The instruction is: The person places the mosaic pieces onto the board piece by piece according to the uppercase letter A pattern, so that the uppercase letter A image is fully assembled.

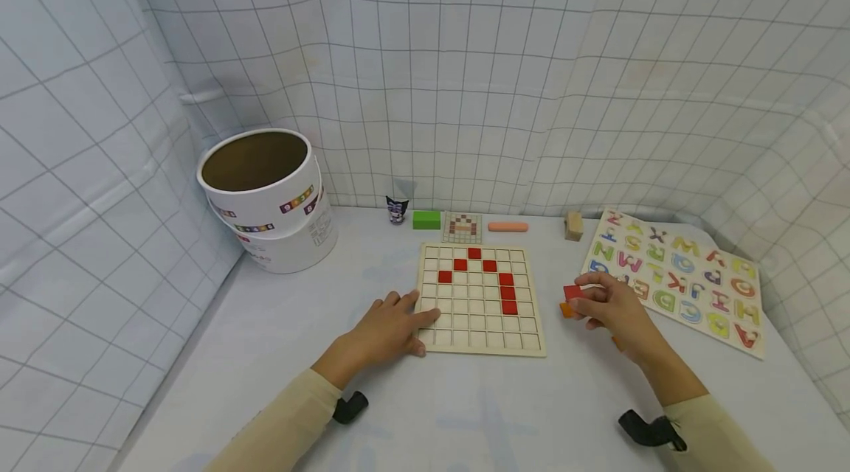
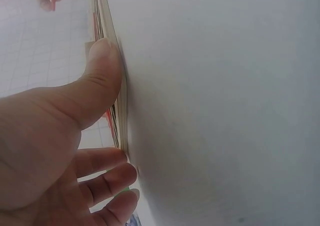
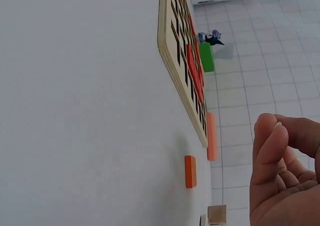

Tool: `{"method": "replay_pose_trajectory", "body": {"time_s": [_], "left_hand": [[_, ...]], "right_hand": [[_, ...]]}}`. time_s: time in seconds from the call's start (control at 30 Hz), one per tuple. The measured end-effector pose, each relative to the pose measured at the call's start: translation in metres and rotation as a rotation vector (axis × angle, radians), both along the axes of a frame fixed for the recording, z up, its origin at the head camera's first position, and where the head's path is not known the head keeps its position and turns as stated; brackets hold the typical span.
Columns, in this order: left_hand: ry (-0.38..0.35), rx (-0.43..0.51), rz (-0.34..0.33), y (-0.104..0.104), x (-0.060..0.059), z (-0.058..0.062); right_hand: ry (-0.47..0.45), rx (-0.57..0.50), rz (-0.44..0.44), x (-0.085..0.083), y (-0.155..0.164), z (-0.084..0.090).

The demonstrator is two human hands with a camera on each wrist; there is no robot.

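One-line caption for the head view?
Left hand steadies the grid board; right hand pinches a red tile beside it.

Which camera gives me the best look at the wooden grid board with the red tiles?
The head view: it shows the whole grid board from above, with its red tiles and the left hand resting on its edge. The right wrist view shows the board edge-on, cells foreshortened. The left wrist view shows only a sliver of its edge under the thumb.

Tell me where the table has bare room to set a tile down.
Bare table runs along the near edge, in front of the grid board, and between the tubs and the left hand. It is crowded between the board and the letter puzzle, where the right hand holds a red tile over an orange tile.
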State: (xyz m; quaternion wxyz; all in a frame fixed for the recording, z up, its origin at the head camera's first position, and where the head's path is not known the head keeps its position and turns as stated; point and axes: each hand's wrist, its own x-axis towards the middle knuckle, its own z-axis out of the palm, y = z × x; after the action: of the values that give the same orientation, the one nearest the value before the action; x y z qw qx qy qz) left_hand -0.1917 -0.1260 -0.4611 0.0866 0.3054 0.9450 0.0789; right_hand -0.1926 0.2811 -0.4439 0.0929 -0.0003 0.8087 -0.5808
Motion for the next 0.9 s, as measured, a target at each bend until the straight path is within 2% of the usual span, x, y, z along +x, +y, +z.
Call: {"method": "replay_pose_trajectory", "body": {"time_s": [0.23, 0.4, 0.57, 0.73, 0.9], "left_hand": [[-0.003, -0.005, 0.006, -0.001, 0.0, 0.0], [-0.016, -0.001, 0.015, -0.001, 0.001, -0.001], [-0.027, 0.001, 0.021, -0.001, 0.0, 0.001], [-0.01, -0.004, 0.005, 0.001, 0.0, 0.002], [0.014, 0.0, -0.014, 0.001, -0.001, 0.002]], "right_hand": [[-0.046, -0.11, 0.068, -0.022, -0.039, -0.009], [-0.045, -0.144, 0.128, -0.036, -0.08, -0.014], [-0.079, -0.149, 0.143, -0.049, -0.12, -0.016], [-0.111, -0.045, 0.22, -0.058, -0.154, -0.02], [0.01, 0.221, 0.264, -0.062, -0.18, -0.021]]}}
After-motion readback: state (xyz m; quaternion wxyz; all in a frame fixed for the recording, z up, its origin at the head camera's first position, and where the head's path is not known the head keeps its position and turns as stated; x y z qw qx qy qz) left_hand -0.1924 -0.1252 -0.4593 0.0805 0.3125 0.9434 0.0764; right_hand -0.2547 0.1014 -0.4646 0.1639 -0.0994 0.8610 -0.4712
